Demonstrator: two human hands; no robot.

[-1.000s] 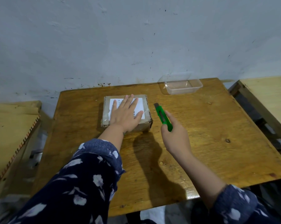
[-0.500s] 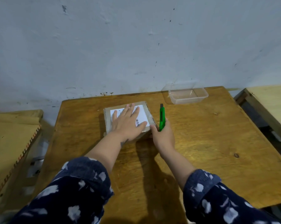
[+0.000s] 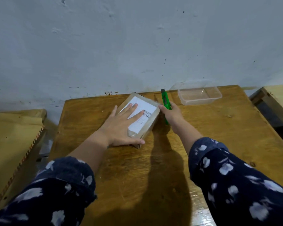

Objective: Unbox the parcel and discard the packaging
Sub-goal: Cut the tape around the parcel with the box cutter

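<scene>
A small taped cardboard parcel point(image 3: 147, 126) with a white barcode label lies on the wooden table point(image 3: 219, 131), turned at an angle near the wall. My left hand point(image 3: 121, 126) rests flat on its top with the fingers spread and the thumb along the near edge. My right hand point(image 3: 171, 114) grips a green utility knife point(image 3: 166, 101) upright against the parcel's right side. The knife's lower end is hidden behind the parcel and my hand.
A clear plastic container point(image 3: 201, 95) stands at the back right of the table. The grey wall rises just behind. A brown cardboard-covered surface point(image 3: 12, 136) lies to the left and another wooden table point(image 3: 279, 95) to the right.
The parcel has been turned so one corner points to the wall. My right hand has brought the knife from in front of the parcel up against its right side.
</scene>
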